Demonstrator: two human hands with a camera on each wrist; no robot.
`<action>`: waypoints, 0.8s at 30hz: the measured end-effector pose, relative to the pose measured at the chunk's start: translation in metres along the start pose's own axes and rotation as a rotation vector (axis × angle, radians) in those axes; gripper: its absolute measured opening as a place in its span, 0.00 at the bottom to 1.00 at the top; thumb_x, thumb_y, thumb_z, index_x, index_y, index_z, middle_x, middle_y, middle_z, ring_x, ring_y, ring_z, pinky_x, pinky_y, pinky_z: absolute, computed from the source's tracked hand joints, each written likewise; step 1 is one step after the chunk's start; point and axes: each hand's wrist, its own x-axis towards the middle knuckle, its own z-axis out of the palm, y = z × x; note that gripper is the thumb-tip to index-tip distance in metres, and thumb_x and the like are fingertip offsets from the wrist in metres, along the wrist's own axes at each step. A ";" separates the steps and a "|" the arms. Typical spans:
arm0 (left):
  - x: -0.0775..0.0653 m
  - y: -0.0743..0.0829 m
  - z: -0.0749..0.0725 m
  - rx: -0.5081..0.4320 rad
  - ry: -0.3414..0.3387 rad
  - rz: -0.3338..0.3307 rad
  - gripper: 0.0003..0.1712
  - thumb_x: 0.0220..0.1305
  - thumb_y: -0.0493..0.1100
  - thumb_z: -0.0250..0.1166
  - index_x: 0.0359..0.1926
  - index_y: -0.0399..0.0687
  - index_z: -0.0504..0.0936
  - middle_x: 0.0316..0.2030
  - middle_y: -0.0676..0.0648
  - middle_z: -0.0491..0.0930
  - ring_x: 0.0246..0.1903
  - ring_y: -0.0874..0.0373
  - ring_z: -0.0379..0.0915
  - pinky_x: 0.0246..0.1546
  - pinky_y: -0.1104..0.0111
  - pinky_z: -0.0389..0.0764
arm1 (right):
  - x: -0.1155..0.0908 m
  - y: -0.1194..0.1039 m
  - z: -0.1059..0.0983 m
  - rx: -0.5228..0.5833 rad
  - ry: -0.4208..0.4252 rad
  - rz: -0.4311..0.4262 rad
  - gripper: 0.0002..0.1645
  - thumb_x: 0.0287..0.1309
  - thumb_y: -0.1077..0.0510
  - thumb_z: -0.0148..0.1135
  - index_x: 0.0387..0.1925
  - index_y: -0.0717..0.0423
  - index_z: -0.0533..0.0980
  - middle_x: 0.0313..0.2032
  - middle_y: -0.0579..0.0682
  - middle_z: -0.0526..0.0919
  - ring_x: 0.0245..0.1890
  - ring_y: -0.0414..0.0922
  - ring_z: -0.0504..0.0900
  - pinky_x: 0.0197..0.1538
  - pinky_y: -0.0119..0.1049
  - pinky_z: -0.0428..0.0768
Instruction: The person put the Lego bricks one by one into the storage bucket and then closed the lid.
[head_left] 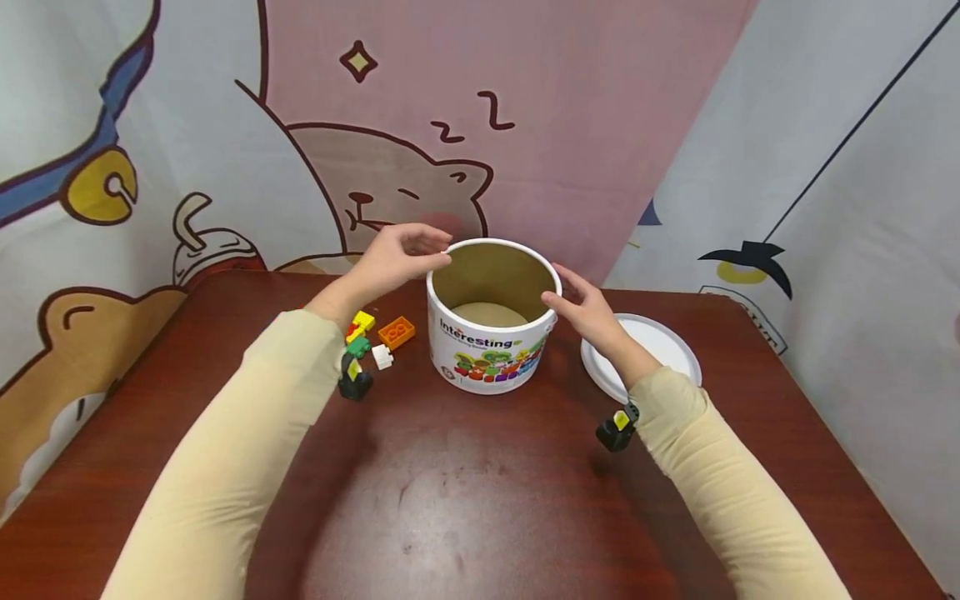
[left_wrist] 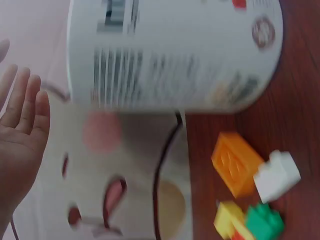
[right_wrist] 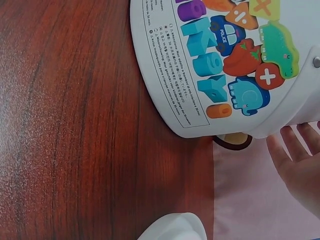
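Several small multicoloured plastic bricks [head_left: 396,332] lie aside, leaving room for the left hand [head_left: 397,258], its fingers released near the rim of the white cylindrical bucket [head_left: 487,371] on the reddish-brown table [head_left: 450,517]; the right hand [head_left: 596,315] touches opposite, fingers loose (apparently steadying), while the round white lid [head_left: 663,346] lies rightward, off the mouth.

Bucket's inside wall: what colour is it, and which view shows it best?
The inside wall looks brownish tan, clearest in the head view.
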 end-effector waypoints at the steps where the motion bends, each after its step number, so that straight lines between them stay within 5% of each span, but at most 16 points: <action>1: -0.004 -0.006 -0.008 0.007 0.024 -0.017 0.21 0.58 0.42 0.65 0.52 0.40 0.78 0.49 0.38 0.79 0.47 0.53 0.76 0.50 0.62 0.77 | 0.000 0.000 0.000 -0.004 0.000 0.001 0.37 0.63 0.58 0.55 0.70 0.57 0.55 0.67 0.61 0.62 0.65 0.55 0.64 0.64 0.51 0.66; 12: -0.058 -0.088 -0.077 0.157 0.162 -0.303 0.31 0.61 0.57 0.60 0.59 0.42 0.72 0.57 0.38 0.73 0.55 0.49 0.69 0.56 0.57 0.70 | 0.001 0.001 0.000 0.007 -0.001 -0.005 0.36 0.62 0.59 0.55 0.70 0.56 0.55 0.67 0.62 0.63 0.65 0.56 0.64 0.65 0.51 0.64; 24: -0.100 -0.146 -0.094 0.279 0.154 -0.437 0.31 0.61 0.55 0.61 0.54 0.33 0.71 0.52 0.32 0.73 0.49 0.43 0.69 0.51 0.57 0.73 | 0.003 0.003 0.001 0.007 0.009 -0.008 0.36 0.62 0.59 0.55 0.70 0.56 0.56 0.66 0.62 0.64 0.64 0.55 0.65 0.65 0.51 0.64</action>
